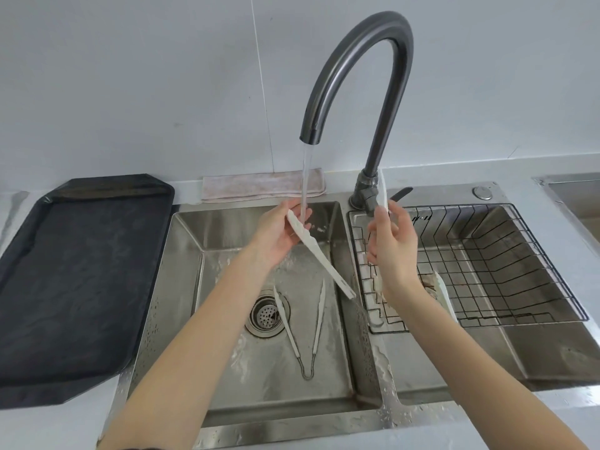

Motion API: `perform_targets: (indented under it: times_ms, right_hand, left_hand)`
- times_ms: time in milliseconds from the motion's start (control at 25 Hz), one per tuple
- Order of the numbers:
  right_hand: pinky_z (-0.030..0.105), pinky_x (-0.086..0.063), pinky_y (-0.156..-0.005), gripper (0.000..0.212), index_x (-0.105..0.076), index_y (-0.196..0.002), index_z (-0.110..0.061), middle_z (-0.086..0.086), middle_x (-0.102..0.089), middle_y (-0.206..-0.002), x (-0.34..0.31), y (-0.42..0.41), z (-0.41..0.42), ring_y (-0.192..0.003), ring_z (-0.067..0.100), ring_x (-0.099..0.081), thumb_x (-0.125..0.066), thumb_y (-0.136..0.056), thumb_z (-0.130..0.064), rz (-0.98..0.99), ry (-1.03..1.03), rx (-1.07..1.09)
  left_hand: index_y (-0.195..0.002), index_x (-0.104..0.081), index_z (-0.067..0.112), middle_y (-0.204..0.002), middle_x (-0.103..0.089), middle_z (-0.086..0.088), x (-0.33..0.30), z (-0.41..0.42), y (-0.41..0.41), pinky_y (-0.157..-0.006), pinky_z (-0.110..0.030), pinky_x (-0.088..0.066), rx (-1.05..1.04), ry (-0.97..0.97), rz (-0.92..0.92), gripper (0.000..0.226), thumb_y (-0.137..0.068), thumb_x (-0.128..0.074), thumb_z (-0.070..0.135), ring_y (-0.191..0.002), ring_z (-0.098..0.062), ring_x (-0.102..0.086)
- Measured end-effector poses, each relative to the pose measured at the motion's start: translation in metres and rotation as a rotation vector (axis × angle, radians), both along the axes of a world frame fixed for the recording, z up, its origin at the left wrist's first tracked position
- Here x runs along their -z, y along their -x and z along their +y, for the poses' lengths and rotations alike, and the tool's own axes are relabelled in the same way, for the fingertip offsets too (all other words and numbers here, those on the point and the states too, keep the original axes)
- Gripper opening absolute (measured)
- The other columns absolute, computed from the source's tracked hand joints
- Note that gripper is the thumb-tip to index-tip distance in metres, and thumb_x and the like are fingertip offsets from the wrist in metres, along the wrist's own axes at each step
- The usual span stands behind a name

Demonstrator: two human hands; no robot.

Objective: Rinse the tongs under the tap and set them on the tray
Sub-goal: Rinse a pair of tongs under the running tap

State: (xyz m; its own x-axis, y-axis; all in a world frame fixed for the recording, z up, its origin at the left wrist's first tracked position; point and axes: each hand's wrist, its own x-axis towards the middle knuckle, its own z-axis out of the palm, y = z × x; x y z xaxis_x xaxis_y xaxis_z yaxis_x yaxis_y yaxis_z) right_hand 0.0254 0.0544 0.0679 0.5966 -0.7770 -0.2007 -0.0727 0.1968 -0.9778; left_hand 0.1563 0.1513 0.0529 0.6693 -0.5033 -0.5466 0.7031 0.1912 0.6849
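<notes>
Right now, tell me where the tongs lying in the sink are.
The metal tongs lie on the floor of the left sink basin, just right of the drain strainer, hinge toward the camera, below the left hand.

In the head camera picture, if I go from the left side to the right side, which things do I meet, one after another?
Black tray → left sink basin with tongs lying in it → left hand holding a white tong piece under the tap → right hand holding another white piece → wire basket in the right basin.
</notes>
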Motion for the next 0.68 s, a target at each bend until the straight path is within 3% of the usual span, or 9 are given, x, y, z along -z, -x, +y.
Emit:
perform_targets:
  times_ms: [80, 200, 320, 480, 600, 680]
  right_hand:
    - [0.019, -0.036, -0.044, 0.025, -0.045, -0.118, -0.028, -0.004, -0.051, -0.065, -0.012, 0.0, 0.001, -0.037, -0.001, -0.043, -0.049, -0.093, -0.029, 0.008, 0.16, -0.029]
    - [0.025, -0.042, -0.053, 0.037, -0.047, -0.126, -0.026, -0.007, -0.049, -0.061, -0.023, 0.002, 0.007, -0.043, 0.0, -0.047, -0.054, -0.09, -0.032, 0.055, 0.36, -0.065]
    - [0.01, -0.036, -0.046, 0.039, -0.048, -0.126, -0.026, -0.01, -0.047, -0.062, -0.032, 0.007, 0.015, -0.042, -0.003, -0.049, -0.056, -0.089, -0.03, 0.075, 0.475, -0.111]
    - [0.007, -0.034, -0.043, 0.03, -0.044, -0.114, -0.038, -0.014, -0.045, -0.06, -0.038, 0.011, 0.02, -0.043, -0.004, -0.05, -0.057, -0.088, -0.029, 0.046, 0.509, -0.131]
    - [0.013, -0.038, -0.047, 0.032, -0.046, -0.12, -0.033, -0.01, -0.049, -0.065, -0.032, 0.007, 0.019, -0.043, -0.002, -0.05, -0.054, -0.09, -0.033, 0.037, 0.434, -0.116]
    - [0.023, -0.039, -0.051, 0.038, -0.044, -0.128, -0.026, -0.007, -0.051, -0.068, -0.025, 0.001, 0.018, -0.044, 0.001, -0.048, -0.05, -0.092, -0.033, 0.031, 0.354, -0.108]
  left_hand:
    - [-0.118, -0.05, -0.001, -0.107, -0.062, -0.011, 0.003, -0.002, 0.006, -0.075, -0.03, -0.054, 0.057, -0.094, -0.105, 0.028, -0.098, -0.036, 0.012, -0.09, -0.017, -0.062]
    - [-0.119, -0.052, -0.002, -0.118, -0.063, -0.017, 0.005, -0.003, 0.012, -0.06, -0.018, -0.057, 0.197, -0.283, -0.342, 0.031, -0.098, -0.033, 0.01, -0.087, -0.019, -0.065]
    - [-0.111, -0.054, -0.001, -0.107, -0.067, -0.015, 0.005, -0.004, 0.012, -0.055, -0.021, -0.057, 0.143, -0.337, -0.419, 0.022, -0.096, -0.039, 0.007, -0.071, -0.013, -0.067]
    - [-0.1, -0.06, 0.002, -0.084, -0.069, -0.008, 0.003, -0.005, 0.013, -0.052, -0.024, -0.056, 0.033, -0.325, -0.366, 0.03, -0.098, -0.038, 0.022, -0.051, -0.006, -0.067]
    - [-0.106, -0.061, 0.003, -0.088, -0.07, -0.007, -0.001, -0.001, 0.013, -0.063, -0.024, -0.059, 0.056, -0.205, -0.272, 0.042, -0.098, -0.033, 0.033, -0.066, -0.01, -0.07]
    - [-0.115, -0.057, 0.004, -0.102, -0.067, -0.009, -0.002, 0.005, 0.017, -0.074, -0.028, -0.058, 0.117, -0.121, -0.258, 0.033, -0.097, -0.04, 0.026, -0.084, -0.014, -0.068]
